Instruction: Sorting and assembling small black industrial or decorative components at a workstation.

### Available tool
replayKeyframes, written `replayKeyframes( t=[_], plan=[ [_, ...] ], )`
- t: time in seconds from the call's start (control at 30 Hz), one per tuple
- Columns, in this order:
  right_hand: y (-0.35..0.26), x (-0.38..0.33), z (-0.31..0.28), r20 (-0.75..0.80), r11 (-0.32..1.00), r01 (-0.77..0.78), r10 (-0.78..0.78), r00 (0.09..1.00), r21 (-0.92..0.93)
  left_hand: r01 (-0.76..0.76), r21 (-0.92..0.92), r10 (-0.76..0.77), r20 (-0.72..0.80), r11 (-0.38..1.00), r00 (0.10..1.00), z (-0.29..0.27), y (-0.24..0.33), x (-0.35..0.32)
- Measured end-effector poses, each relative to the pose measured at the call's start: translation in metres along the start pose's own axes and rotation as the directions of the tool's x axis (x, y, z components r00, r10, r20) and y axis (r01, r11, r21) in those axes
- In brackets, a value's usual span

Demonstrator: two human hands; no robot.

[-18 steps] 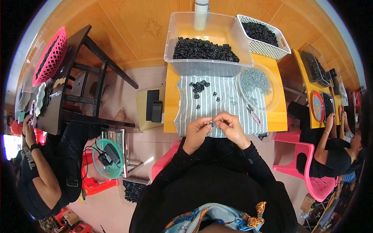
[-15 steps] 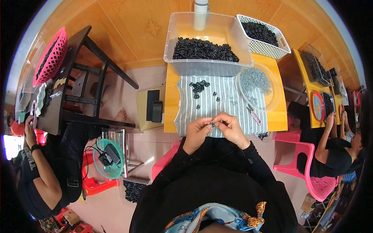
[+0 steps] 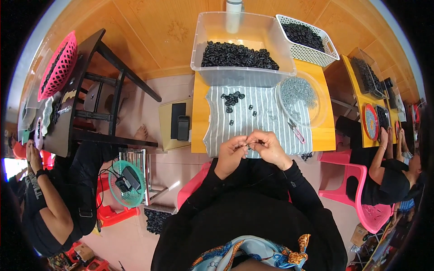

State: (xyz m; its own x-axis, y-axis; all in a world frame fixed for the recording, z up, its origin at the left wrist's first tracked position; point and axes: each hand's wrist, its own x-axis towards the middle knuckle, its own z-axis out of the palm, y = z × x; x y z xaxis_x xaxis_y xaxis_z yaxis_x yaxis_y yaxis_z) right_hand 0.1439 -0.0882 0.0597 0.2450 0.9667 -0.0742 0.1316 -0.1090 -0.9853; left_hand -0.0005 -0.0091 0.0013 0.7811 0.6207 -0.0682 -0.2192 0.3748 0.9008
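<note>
Pinching a tiny dark piece [image 3: 248, 147] between left hand [image 3: 230, 156] and right hand [image 3: 271, 150] — narrow grip. Right by a striped cloth [image 3: 219, 130].

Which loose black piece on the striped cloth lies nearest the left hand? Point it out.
The lone black piece just beyond the left hand; the pair and the cluster lie farther off, toward the clear bin.

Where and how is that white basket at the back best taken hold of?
Probably by the handle slot at the right end of the white basket, coming from the right: that opening should let fingers hook in, while the clear bin crowds its left end.
</note>
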Motion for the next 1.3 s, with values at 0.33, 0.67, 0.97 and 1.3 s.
replayKeyframes(
  t=[0.33,0.67,0.97,1.3],
  plan=[
    [0.020,-0.018,-0.023,-0.378,0.998,-0.049,0.026,0.925,-0.051,0.019,0.002,-0.019,-0.072,1.000,0.997,0.000,0.007,0.002],
    [0.012,-0.025,-0.019,-0.256,0.763,-0.055,-0.147,0.955,-0.644,0.046,-0.017,-0.048,-0.144,0.999,0.988,-0.008,0.006,0.004],
    [-0.005,0.013,-0.018,-0.217,0.603,-0.057,-0.195,0.957,-0.796,0.056,0.043,-0.049,-0.144,0.998,0.988,-0.011,0.002,0.004],
    [0.014,0.131,-0.024,-0.213,0.570,-0.039,-0.242,0.947,-0.821,0.064,-0.001,-0.063,-0.151,0.998,0.986,-0.011,-0.001,0.002]
  ],
)
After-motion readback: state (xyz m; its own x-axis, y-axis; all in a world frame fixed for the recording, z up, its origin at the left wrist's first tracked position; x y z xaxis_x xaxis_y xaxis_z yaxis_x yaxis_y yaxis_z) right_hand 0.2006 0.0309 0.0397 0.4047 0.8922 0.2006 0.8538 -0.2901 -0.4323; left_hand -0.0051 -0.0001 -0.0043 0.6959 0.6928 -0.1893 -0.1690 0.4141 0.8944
